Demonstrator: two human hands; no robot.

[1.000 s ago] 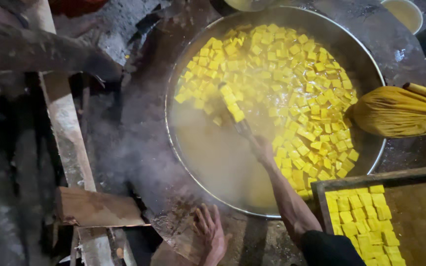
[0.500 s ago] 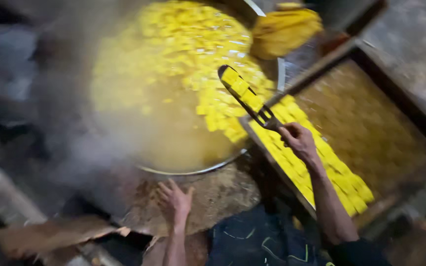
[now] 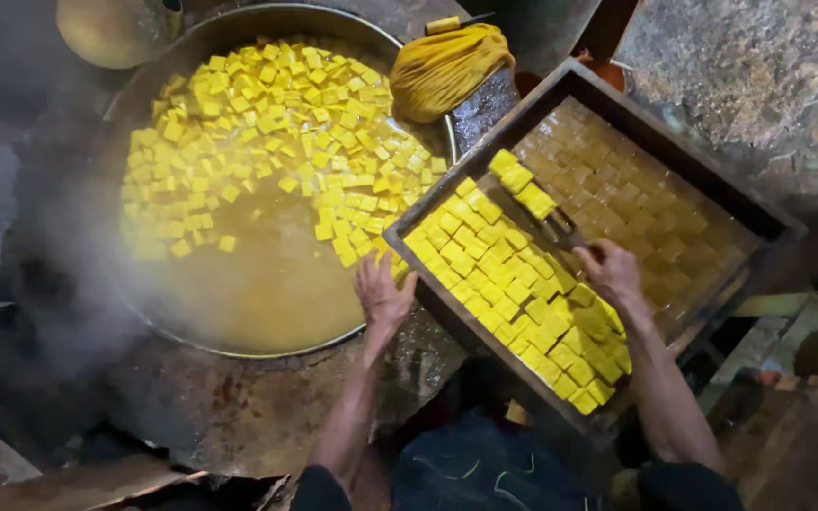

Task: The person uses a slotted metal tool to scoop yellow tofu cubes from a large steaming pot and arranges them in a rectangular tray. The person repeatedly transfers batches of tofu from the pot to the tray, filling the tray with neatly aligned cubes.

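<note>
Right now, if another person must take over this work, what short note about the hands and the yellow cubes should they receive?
Right hand: gripping the handle of a flat metal scoop that carries a few yellow cubes over the wooden tray.
Left hand: open, resting at the near corner of the tray beside the big round pan.
Done: several rows of cubes already fill the near side of the tray.
Left: many cubes float in the pan's yellow liquid; the far side of the tray has no bright cubes.
</note>
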